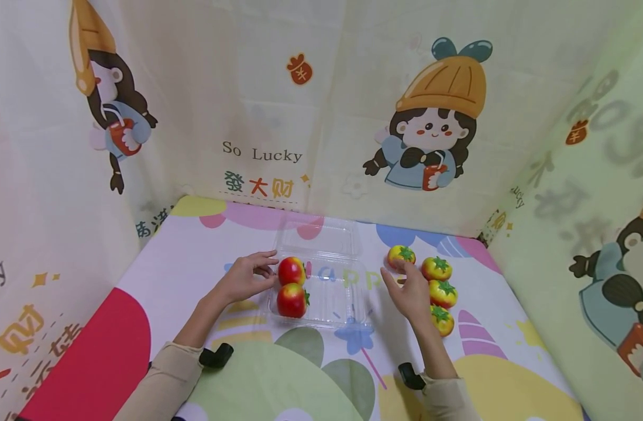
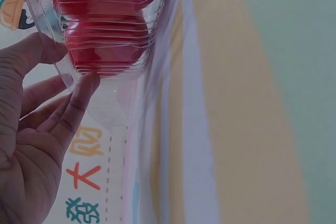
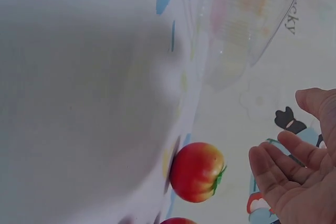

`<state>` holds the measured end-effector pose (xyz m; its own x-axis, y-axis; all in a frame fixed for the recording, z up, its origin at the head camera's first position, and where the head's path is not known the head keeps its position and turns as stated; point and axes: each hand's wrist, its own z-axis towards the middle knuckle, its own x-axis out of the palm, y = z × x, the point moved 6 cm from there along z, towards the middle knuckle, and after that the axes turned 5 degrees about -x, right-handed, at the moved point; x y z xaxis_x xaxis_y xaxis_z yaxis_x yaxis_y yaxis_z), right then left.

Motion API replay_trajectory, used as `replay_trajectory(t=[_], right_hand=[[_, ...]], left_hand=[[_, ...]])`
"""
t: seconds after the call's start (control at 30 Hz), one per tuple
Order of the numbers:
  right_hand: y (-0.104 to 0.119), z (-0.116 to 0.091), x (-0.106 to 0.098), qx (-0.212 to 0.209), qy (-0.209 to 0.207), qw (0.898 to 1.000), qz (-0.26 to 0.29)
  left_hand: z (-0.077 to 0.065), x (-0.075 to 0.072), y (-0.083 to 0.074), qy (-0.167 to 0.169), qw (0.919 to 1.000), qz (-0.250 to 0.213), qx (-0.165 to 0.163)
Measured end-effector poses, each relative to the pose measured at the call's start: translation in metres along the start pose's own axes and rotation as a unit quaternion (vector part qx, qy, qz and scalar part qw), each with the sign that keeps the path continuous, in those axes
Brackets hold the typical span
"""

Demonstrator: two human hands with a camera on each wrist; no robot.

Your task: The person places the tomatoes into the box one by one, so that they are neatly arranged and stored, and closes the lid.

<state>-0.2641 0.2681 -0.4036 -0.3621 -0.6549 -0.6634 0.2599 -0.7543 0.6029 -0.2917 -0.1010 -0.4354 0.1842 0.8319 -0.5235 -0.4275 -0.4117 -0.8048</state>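
A clear plastic clamshell box [image 1: 336, 298] lies on the table with its lid [image 1: 321, 237] folded back. Two red-and-yellow tomatoes, a rear one [image 1: 289, 271] and a front one [image 1: 291, 300], sit along its left side. My left hand [image 1: 247, 276] pinches the box's left rim between thumb and fingers, as the left wrist view shows. On the right, my right hand [image 1: 412, 292] hovers with fingers spread and holds nothing. Its fingertips overlap a tomato [image 1: 400, 253] in the head view. The right wrist view has a tomato [image 3: 197, 171] beside that hand.
More tomatoes stand in a column right of the right hand: one at the back [image 1: 436, 268], one in the middle [image 1: 443, 293] and one in front [image 1: 443, 321], partly hidden by the wrist. A printed cloth [image 1: 310, 374] covers the table. Printed curtains [image 1: 332, 117] enclose the back and sides.
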Motion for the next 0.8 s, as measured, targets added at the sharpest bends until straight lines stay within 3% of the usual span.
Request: replay_trajectory(t=[0.17,0.47,0.67,0.8], right_hand=[[-0.005,0.004,0.000,0.010,0.006,1.000,-0.005],[-0.017,0.013,0.002,0.088,0.043,0.995,-0.027],[-0.020,0.022,0.002,0.106,0.050,0.993,-0.031],[-0.021,0.029,0.001,0.096,0.047,0.994,-0.036]], left_hand=[[0.000,0.000,-0.001,0.006,1.0000,0.006,-0.003],[0.000,0.001,-0.002,0.011,0.9999,0.013,0.002],[0.000,0.001,-0.001,0.010,0.9998,0.016,0.004],[0.000,0.001,-0.001,0.011,0.9998,0.018,0.001]])
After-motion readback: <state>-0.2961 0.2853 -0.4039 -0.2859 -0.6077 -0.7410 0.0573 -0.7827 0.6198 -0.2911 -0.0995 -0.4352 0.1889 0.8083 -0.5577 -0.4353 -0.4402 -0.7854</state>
